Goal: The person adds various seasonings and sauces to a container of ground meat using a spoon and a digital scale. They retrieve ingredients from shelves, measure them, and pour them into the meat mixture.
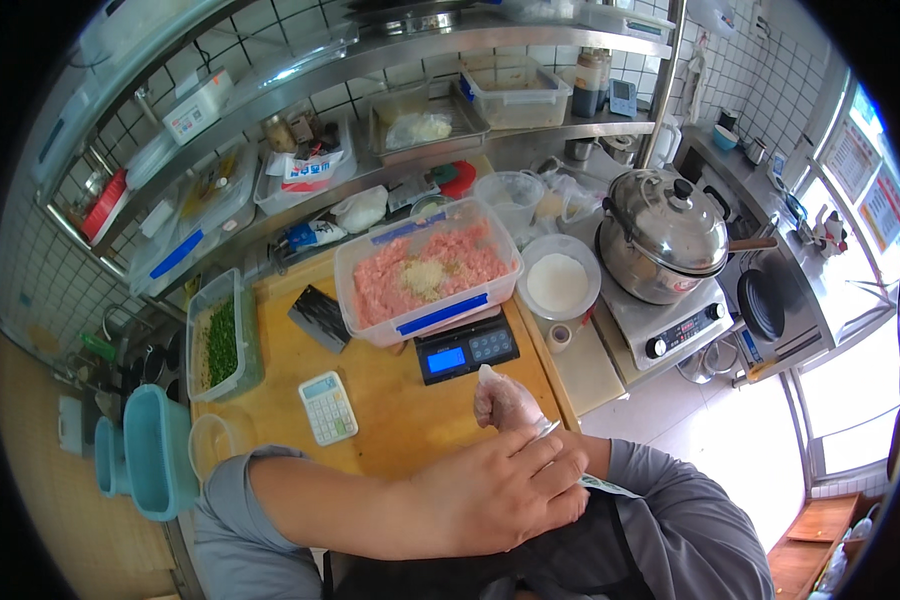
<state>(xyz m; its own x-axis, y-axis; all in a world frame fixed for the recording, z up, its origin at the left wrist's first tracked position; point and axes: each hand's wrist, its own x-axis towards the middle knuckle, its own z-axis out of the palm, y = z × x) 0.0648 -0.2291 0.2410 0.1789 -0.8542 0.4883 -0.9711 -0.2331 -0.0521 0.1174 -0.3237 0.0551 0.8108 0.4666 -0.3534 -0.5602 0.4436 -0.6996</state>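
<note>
My left hand [514, 487] reaches across my body to the right wrist. Its fingers grip the cuff [547, 428] of a clear plastic glove there. The gloved right hand [506, 401] is curled, its palm side hidden, and nothing shows in it. Just beyond it, a black digital scale [465, 352] with a lit blue display sits partly under a clear plastic tub [371, 328]. Minced meat [457, 251] fills the tub, with a pale beige powder [424, 279] heaped in the middle. A white strip with green print [607, 486] lies by my right forearm.
A white calculator [328, 407] and a tub of chopped greens [222, 349] stand on the wooden board [405, 420]. Rightward are a bowl of white powder [559, 281] and a lidded steel pot [664, 232] on an induction cooker [667, 330]. Metal shelves [517, 37] overhang the back.
</note>
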